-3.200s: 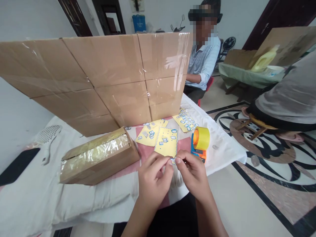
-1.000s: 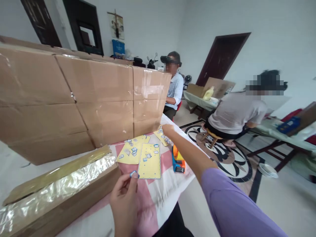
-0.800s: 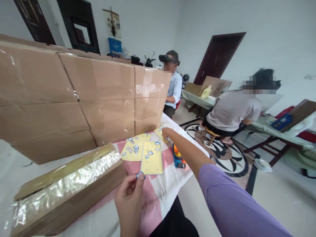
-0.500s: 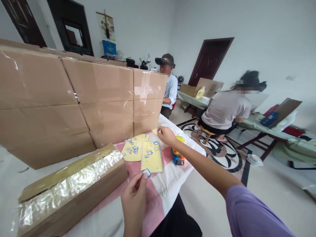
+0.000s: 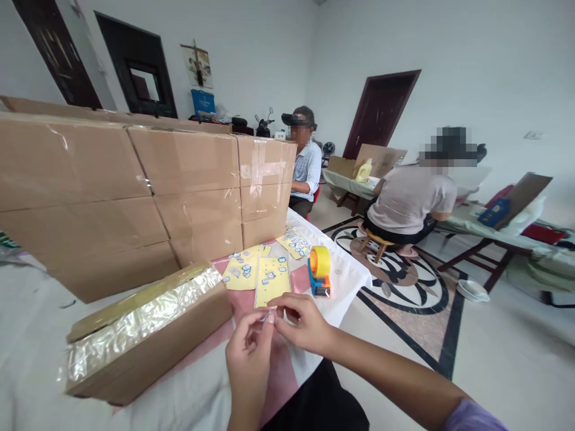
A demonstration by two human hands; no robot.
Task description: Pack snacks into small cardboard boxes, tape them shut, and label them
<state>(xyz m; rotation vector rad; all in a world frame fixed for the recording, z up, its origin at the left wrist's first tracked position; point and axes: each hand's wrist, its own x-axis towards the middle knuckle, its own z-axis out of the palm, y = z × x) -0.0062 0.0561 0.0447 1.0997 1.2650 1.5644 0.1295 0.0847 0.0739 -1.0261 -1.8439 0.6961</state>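
Observation:
My left hand [image 5: 249, 356] is closed in a pinch on a small white paper cutout with a blue edge [image 5: 266, 316], which the fingers mostly hide. At the same spot, the fingertips of my right hand [image 5: 303, 323] meet the left ones in a pinch; whatever they hold is too small or hidden to name. Just beyond both hands lies a yellow sheet [image 5: 273, 276] with small blue-edged pieces on it. A second yellow sheet [image 5: 238, 280] lies partly beside it to the left, and a third [image 5: 294, 242] farther back bears many blue-outlined shapes.
Right of the sheets stands a blue tape dispenser [image 5: 320, 282] with a yellow tape roll [image 5: 320, 261]. A long cardboard box [image 5: 175, 335] lies on the left, before a wall of taped cartons [image 5: 193, 209]. One person [image 5: 308, 167] sits beyond the cartons, another [image 5: 408, 197] at right.
My right hand has come back from the far yellow sheet to my left hand, and their fingertips now meet at the cutout. The far sheet and tape roll are uncovered.

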